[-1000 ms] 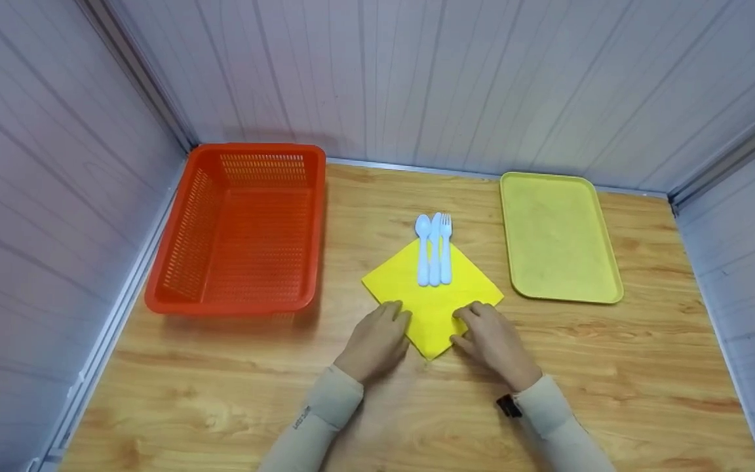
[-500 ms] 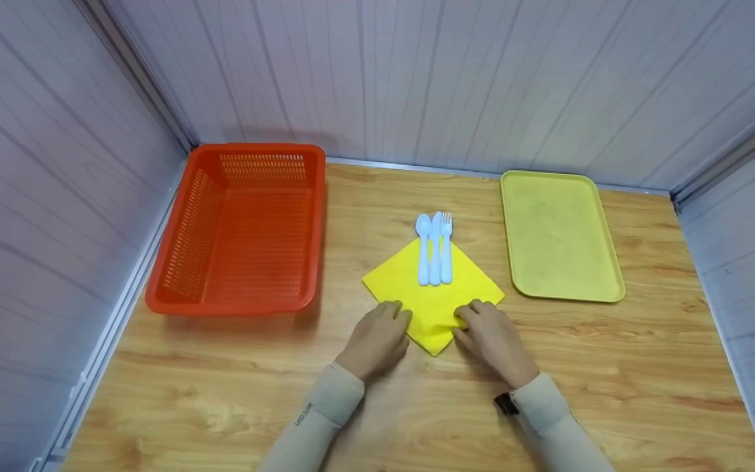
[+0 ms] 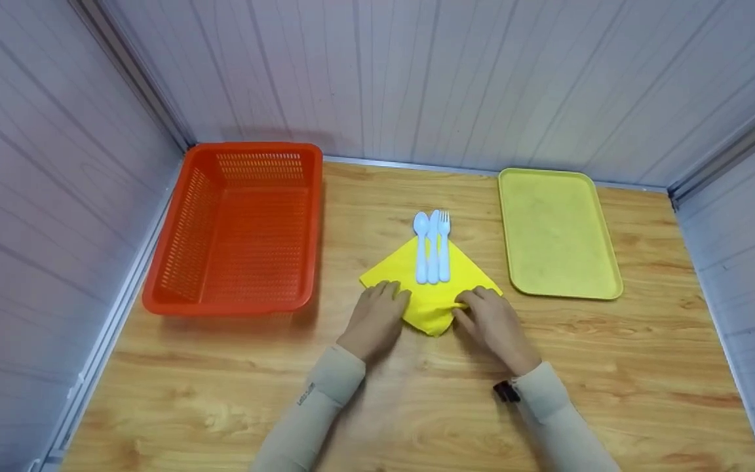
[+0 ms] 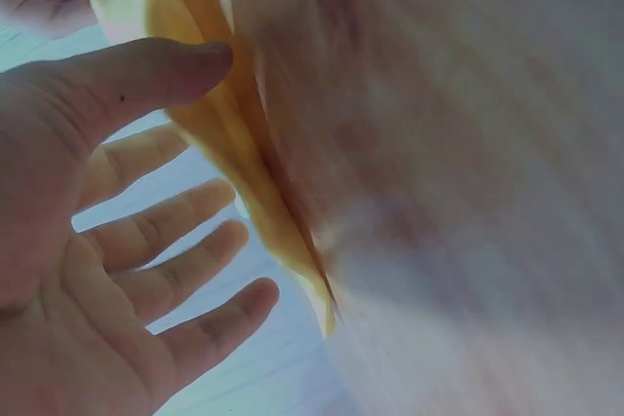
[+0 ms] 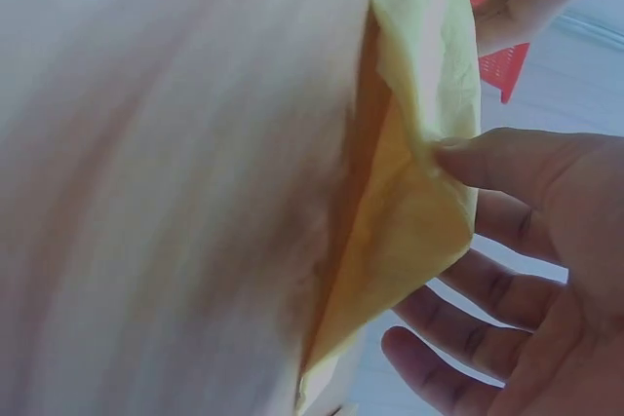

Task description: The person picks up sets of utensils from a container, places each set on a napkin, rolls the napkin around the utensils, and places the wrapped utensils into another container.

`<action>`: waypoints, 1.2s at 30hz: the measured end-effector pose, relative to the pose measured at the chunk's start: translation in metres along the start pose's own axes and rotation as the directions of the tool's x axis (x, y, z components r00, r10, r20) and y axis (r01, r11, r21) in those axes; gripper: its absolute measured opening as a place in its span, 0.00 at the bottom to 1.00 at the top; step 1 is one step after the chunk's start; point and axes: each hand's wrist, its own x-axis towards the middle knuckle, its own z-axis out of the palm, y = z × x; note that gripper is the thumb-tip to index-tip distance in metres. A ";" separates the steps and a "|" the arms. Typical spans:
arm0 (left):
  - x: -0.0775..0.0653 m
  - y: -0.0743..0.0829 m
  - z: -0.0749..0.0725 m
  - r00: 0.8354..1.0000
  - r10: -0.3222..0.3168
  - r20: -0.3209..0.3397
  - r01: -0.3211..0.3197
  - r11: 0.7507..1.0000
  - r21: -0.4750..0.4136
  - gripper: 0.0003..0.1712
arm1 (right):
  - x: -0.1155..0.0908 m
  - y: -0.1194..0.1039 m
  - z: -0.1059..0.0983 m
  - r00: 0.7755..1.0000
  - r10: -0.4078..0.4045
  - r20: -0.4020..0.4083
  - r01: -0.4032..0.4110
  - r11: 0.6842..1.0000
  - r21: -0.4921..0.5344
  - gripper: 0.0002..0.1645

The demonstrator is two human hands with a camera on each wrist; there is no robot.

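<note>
A yellow napkin [image 3: 431, 303] lies on the table, turned so one corner points at the person. Its near part is lifted and creased. The left hand [image 3: 376, 318] pinches the napkin's near left edge, thumb on the near side; its other fingers are spread in the left wrist view. On the opposite edge, the right hand [image 3: 494, 324] pinches the cloth between thumb and index finger, bunching up a fold [image 5: 419, 143]. A light-blue spoon [image 3: 421, 252], knife [image 3: 433, 255] and fork [image 3: 444, 252] lie side by side on the napkin, heads past its far corner.
A red plastic basket [image 3: 315, 242] with slotted walls stands at the left. To the right lies a yellow tray [image 3: 558, 236] near the back wall. Panelled walls [image 3: 404, 78] enclose the wooden table [image 3: 220, 393] on the left, back and right.
The napkin's near corner has risen and drawn back away from the person, with more creases. Both hands have shifted slightly forward, the left more. The cutlery keeps its place on the cloth.
</note>
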 end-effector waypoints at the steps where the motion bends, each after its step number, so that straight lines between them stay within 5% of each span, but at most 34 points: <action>1: 0.002 -0.001 0.000 1.000 -0.001 -0.006 0.001 1.000 -0.006 0.11 | 0.001 0.000 -0.001 1.000 0.002 -0.002 -0.002 1.000 0.004 0.08; 8: 0.016 -0.013 -0.001 0.998 -0.020 -0.062 0.016 0.999 -0.052 0.10 | 0.007 0.009 -0.010 0.994 -0.019 0.103 0.013 0.998 0.057 0.16; 16: 0.024 -0.020 -0.002 0.997 -0.063 -0.046 0.056 0.988 -0.141 0.10 | 0.007 0.025 -0.021 0.954 -0.099 0.282 0.072 0.992 0.105 0.33; 24: 0.033 -0.026 -0.002 0.996 -0.082 -0.035 0.075 0.983 -0.166 0.07 | 0.021 0.039 -0.011 0.972 -0.006 0.236 -0.024 0.992 0.123 0.14; 30: 0.043 -0.031 -0.003 0.993 -0.115 -0.023 0.108 0.973 -0.205 0.08 | 0.039 0.049 -0.011 0.960 0.117 0.254 -0.167 0.969 0.184 0.11; 36: 0.054 -0.037 -0.001 0.984 -0.176 -0.013 0.168 0.956 -0.241 0.10 | 0.054 0.056 -0.006 0.958 0.165 0.234 -0.222 0.944 0.243 0.09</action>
